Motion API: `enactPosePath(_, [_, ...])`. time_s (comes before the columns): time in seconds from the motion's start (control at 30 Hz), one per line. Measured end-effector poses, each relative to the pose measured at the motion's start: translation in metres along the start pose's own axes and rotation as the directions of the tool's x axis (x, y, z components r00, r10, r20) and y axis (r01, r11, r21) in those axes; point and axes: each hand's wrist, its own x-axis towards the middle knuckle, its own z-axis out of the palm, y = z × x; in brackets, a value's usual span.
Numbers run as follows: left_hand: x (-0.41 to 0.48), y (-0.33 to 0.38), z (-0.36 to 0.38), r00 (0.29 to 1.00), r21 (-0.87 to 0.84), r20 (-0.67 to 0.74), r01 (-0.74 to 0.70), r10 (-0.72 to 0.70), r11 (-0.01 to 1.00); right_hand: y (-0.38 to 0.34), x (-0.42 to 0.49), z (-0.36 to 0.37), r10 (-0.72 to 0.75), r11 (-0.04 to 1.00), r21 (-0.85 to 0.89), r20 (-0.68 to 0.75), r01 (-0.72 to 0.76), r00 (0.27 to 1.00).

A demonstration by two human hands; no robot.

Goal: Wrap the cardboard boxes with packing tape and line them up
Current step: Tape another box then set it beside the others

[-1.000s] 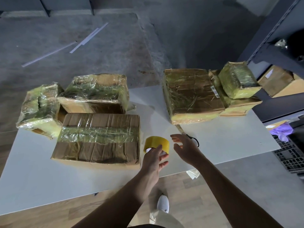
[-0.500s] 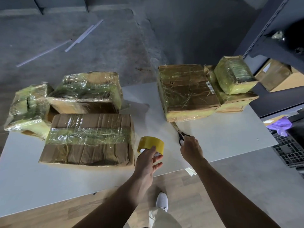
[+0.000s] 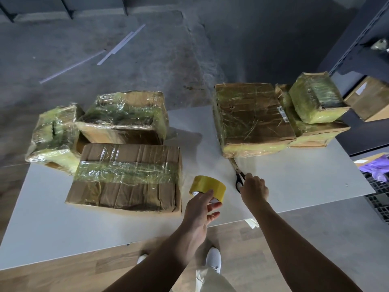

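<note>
Several tape-wrapped cardboard boxes stand on a white table [image 3: 294, 178]. On the left, a long flat box [image 3: 126, 175] lies in front of a taller box [image 3: 126, 116] and a small box [image 3: 52, 138]. On the right is a wide box [image 3: 252, 116], beside a flat box [image 3: 315, 133] with a small box [image 3: 315, 95] stacked on it. A yellow tape roll [image 3: 207, 187] sits near the table's front edge; my left hand [image 3: 200, 209] holds its near side. My right hand [image 3: 253, 189] grips the black handles of scissors [image 3: 239, 175], whose blades point toward the wide box.
A dark metal shelf at the far right holds another cardboard box [image 3: 370, 98]. A purple bag [image 3: 376, 169] and a black crate [image 3: 379, 197] lie right of the table. White strips [image 3: 117, 47] lie on the concrete floor beyond. My white shoes [image 3: 213, 259] show below the table edge.
My right hand has moved from beside the tape roll to the scissors and closed on their handles. My left hand has stayed on the tape roll.
</note>
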Motion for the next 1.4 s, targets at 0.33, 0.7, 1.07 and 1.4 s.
enactPosePath(0.33, [-0.004, 0.002, -0.002, 0.999, 0.02, 0.03, 0.014, -0.014, 1.0, -0.007, -0.016, -0.027, -0.082, 0.996, 0.052, 0.339, 0.068, 0.937])
enactPosePath(0.7, [-0.005, 0.005, -0.001, 0.998, 0.006, 0.047, 0.037, -0.037, 0.999, -0.007, -0.026, -0.073, -0.265, 0.928, 0.362, 0.493, 0.082, 0.828])
enactPosePath(1.07, [-0.01, 0.01, 0.004, 0.998, -0.039, 0.028, 0.065, -0.064, 0.997, -0.042, -0.015, -0.152, -0.474, 0.868, 0.098, 0.453, 0.486, 0.755])
enactPosePath(1.4, [-0.016, 0.008, 0.004, 0.997, 0.048, 0.079, 0.013, -0.017, 0.999, -0.092, -0.007, -0.22, -0.548, 0.668, -0.129, 0.58, 0.733, 0.602])
